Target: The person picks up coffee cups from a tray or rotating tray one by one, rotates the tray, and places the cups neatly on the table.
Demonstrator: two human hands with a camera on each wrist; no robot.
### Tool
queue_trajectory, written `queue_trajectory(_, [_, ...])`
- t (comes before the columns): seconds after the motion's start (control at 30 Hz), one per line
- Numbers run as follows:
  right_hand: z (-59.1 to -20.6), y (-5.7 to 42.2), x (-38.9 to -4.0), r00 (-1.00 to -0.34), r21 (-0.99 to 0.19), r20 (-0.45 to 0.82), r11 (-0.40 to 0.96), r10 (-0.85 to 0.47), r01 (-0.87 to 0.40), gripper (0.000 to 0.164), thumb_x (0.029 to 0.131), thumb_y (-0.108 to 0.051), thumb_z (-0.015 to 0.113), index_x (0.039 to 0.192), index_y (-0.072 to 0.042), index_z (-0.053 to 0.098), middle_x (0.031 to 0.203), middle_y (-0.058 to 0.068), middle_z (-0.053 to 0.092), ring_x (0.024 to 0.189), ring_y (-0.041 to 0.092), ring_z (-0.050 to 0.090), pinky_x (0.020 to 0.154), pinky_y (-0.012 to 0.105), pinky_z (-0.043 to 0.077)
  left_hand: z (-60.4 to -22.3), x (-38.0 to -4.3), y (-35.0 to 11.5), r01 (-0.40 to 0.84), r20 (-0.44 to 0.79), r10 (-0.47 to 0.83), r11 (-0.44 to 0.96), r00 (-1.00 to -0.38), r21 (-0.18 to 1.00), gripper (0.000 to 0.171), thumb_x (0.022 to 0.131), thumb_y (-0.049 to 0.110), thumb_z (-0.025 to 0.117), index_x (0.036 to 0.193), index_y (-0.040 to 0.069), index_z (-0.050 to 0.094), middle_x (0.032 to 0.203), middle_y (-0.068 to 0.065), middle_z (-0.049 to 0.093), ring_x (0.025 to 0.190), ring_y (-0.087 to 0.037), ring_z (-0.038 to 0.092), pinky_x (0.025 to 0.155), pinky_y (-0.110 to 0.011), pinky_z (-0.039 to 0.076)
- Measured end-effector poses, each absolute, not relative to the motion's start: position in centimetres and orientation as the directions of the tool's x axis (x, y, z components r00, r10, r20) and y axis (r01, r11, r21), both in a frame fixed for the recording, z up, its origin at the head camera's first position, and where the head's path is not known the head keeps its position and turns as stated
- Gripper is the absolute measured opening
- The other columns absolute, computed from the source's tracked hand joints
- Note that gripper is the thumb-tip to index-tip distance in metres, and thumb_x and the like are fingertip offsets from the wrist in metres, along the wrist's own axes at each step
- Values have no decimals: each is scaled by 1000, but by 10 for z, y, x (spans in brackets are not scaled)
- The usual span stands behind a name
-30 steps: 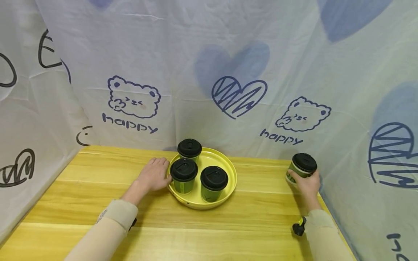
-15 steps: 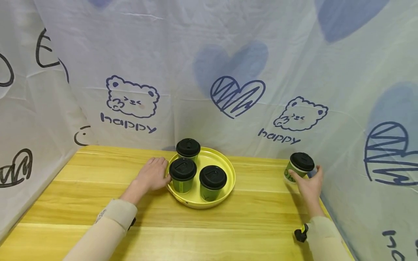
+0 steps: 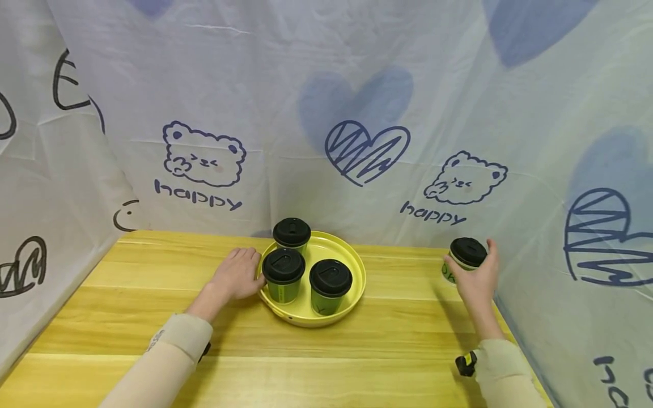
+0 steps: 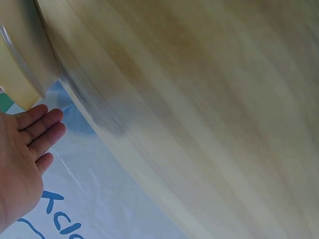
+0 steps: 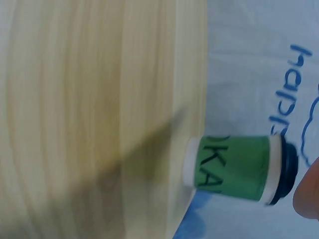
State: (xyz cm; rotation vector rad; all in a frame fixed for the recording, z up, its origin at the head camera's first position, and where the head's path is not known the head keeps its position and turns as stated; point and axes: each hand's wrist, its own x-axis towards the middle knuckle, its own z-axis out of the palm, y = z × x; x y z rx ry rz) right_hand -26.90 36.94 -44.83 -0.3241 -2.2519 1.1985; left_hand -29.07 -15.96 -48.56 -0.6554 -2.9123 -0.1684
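Note:
At the table's back right, a green paper cup (image 3: pixel 451 273) with a black lid stands upright. My right hand (image 3: pixel 480 281) is spread behind and beside it, thumb and fingers apart. In the right wrist view, a gap shows between the lidded cup (image 5: pixel 232 167) and a fingertip (image 5: pixel 308 194). A round yellow tray (image 3: pixel 329 243) bears three similar cups: one at the back (image 3: pixel 292 232), one front left (image 3: pixel 283 272) and one front right (image 3: pixel 330 283). My left hand (image 3: pixel 236 276) rests against the tray's left rim; its fingers are straight in the left wrist view.
The wooden table (image 3: pixel 285 368) ends at the back against a white printed cloth (image 3: pixel 285 113), which also hangs close along the right and left sides. A black wrist device (image 3: pixel 465 364) sits under the right sleeve.
My right hand has loosened from the cup at the right; its fingers have spread and come away from the lid. That cup, my left hand and the tray stay in place while the view shifts slightly.

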Motion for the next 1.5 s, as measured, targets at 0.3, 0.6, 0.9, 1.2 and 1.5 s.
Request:
queue_trajectory(0.3, [-440,336,-271,-839,-818,390,562,380,-125,88,96,-37,74,165,-15,24,167,13,27,153,33,27,125,55,24,-486,-290,-160,433,179,415,899,-892,72,47,93,33,61,118,-7,59,118,-23,60,119,-41,57,115,-57,38])
queue_trajectory(0.6, [-446,306,-276,-872,-826,408,516,272,-225,69,100,-22,68,157,-3,34,156,22,36,138,37,44,116,52,40,-487,-290,-160,427,168,411,901,-896,76,51,93,32,60,123,-9,58,123,-25,60,123,-43,56,116,-57,37])
queue_trajectory(0.9, [-455,279,-277,-931,-854,322,478,173,-206,68,99,-12,67,157,-1,33,156,23,36,136,38,45,114,52,43,-487,-290,-159,426,159,410,901,-898,85,54,94,34,60,127,-10,58,128,-26,59,126,-43,55,118,-57,35])
queue_trajectory(1.2, [-471,256,-275,-953,-839,282,511,111,-188,69,97,-10,67,155,3,33,152,22,41,133,38,47,111,52,47,-487,-291,-160,427,167,411,901,-896,75,50,94,34,60,122,-8,59,124,-24,60,123,-42,56,117,-58,36])
queue_trajectory(1.5, [-484,238,-276,-966,-835,252,517,55,-188,66,96,-8,66,153,4,36,151,23,43,129,40,51,108,53,50,-487,-290,-160,421,159,406,903,-900,80,51,94,34,60,123,-8,58,125,-25,60,124,-42,56,118,-57,36])
